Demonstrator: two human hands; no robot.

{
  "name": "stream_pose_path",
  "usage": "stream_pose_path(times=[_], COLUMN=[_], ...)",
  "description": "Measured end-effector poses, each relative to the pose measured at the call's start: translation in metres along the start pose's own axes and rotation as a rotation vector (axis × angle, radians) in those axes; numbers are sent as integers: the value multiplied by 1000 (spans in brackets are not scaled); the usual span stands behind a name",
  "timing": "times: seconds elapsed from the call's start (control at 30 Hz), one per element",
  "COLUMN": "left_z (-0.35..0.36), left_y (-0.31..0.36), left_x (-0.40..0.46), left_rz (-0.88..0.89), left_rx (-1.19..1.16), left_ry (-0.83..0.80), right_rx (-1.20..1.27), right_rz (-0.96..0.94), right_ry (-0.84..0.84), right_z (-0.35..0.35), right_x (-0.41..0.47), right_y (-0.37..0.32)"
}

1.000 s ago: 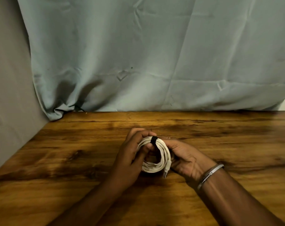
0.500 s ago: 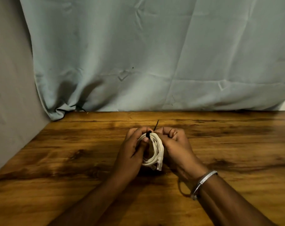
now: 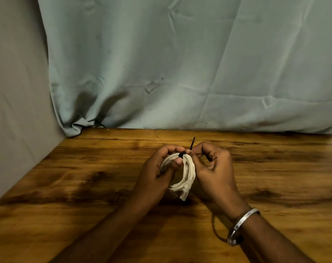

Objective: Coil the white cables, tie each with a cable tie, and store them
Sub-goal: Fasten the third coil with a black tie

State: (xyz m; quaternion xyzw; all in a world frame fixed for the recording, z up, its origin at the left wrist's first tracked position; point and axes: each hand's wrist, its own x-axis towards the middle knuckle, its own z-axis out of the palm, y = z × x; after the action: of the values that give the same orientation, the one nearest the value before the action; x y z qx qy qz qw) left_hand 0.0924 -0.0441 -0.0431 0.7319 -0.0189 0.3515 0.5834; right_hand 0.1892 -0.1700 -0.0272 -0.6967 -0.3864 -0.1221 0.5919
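A coiled white cable (image 3: pixel 188 174) stands on edge just above the wooden table (image 3: pixel 85 186), its white plug end hanging at the bottom. A black cable tie (image 3: pixel 182 154) wraps the top of the coil, and its thin tail sticks up and away. My left hand (image 3: pixel 157 171) grips the coil's left side, thumb pressed beside the tie. My right hand (image 3: pixel 212 168) pinches the tie's tail at the coil's top, its other fingers curled. A silver bangle sits on my right wrist.
A pale green cloth (image 3: pixel 180 63) hangs behind the table's far edge. A grey wall (image 3: pixel 15 92) borders the table on the left. Bare wood lies on both sides of my hands.
My right hand has come off the coil's right side, risen to its top and taken the tie's tail. The tail now sticks up. The coil has turned more edge-on.
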Motion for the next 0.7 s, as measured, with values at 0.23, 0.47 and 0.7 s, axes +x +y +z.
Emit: stream_pose_path(times=[0.23, 0.47, 0.7], left_z=[-10, -18, -19], left_y=[5, 0, -6], left_x=[4, 6, 6], left_rz=[23, -51, -122], left_rx=[101, 150, 77], left_ry=[-36, -37, 50], right_rx=[-48, 243, 182], right_rz=[-54, 136, 7], right_ry=[17, -49, -87], right_z=[0, -5, -6], right_x=[-3, 0, 2], right_y=[0, 2, -6])
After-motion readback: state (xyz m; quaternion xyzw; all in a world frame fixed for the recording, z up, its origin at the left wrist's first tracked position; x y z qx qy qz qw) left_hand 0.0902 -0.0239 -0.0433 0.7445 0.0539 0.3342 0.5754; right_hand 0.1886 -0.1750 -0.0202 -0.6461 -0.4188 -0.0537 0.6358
